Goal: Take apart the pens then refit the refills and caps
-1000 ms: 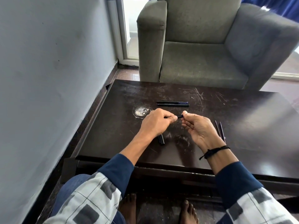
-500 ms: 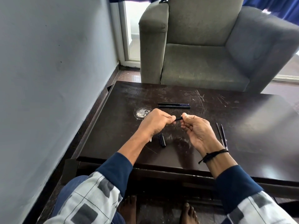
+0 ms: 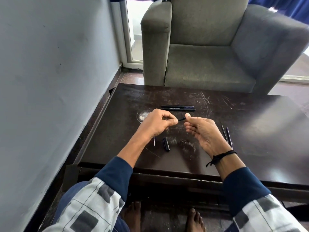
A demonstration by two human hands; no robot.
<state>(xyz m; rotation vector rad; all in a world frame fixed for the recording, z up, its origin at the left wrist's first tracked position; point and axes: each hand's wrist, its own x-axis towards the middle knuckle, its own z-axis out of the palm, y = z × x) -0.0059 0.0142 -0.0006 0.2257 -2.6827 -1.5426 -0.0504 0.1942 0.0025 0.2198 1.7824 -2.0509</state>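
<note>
Left hand (image 3: 156,123) and right hand (image 3: 203,131) both pinch one short dark pen part (image 3: 182,119) above the counter (image 3: 250,131); two caps (image 3: 166,144) lie below.

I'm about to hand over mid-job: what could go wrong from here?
The pen is pinched only at the fingertips of the left hand and right hand; it could slip. The caps and refills lie loose on the table and could roll or be knocked off.
</note>
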